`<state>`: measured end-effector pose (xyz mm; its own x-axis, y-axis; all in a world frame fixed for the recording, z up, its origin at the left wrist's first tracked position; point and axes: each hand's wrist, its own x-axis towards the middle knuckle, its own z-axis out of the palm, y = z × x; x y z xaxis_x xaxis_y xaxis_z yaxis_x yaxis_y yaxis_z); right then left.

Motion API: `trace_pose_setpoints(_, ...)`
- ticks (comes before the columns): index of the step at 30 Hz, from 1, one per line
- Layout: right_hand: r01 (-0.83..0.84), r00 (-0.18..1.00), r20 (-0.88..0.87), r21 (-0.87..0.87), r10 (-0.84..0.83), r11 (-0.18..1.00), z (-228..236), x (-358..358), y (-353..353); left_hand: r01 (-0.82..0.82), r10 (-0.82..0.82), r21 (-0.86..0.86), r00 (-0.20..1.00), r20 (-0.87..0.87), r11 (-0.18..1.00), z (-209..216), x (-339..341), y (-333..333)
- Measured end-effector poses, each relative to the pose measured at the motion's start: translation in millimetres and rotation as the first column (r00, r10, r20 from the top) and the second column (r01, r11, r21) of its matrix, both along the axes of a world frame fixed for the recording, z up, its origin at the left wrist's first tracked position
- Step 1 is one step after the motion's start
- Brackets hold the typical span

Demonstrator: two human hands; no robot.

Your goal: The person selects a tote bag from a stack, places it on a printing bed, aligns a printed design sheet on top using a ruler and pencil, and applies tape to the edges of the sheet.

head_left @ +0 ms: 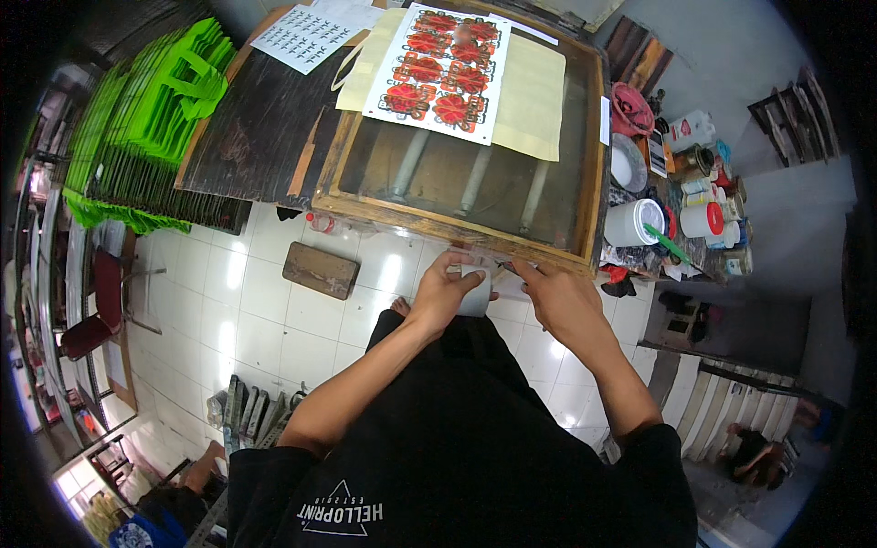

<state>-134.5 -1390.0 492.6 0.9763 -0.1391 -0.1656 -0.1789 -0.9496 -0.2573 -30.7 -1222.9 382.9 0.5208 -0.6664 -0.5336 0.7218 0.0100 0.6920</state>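
My left hand (440, 294) is closed around a pale grey-white roll (475, 300) that looks like wide tape, its thumb on the roll's upper edge. My right hand (559, 297) is just to the right, with thumb and forefinger pinched at a small dark item too small to make out. Both hands are at the near edge of a wood-framed glass-topped table (365, 173) with tubes under the glass. Beyond them lies a pale yellow cloth bag (534, 100) with a handle loop. A white sheet with red and black printed designs (438, 68) rests over it.
Bright green bags (174, 100) hang over a stacked rack at left. A dark board (247, 137) holds another printed sheet (306, 38). At right, a cluttered bench carries a white tub (632, 224) and several jars. A brown block (320, 270) lies on the tiled floor.
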Motion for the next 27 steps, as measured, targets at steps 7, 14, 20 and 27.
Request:
trace_pose_setpoints(7, -0.033, 0.985, -0.169, -0.105, 0.015, 0.994, 4, 13, 2, -0.016, 0.017, 0.047, 1.000, -0.018, 0.999, 7, 2, -2)
trace_pose_setpoints(14, 0.132, 0.935, -0.324, -0.049, -0.141, 0.990, 8, -12, -37, 0.220, -0.262, 0.259, 0.954, 0.144, 0.941, 5, 23, 8)
trace_pose_setpoints(20, 0.490, 0.869, -0.248, 0.554, -0.429, 0.673, -26, -26, -59, 0.252, -0.252, 0.027, 0.968, 0.001, 0.967, 12, 17, 31)
trace_pose_setpoints(27, 0.468, 0.840, -0.298, 0.821, -0.454, 0.328, -46, 2, -14, 0.253, -0.253, -0.095, 0.967, 0.007, 0.963, 26, 3, 11)
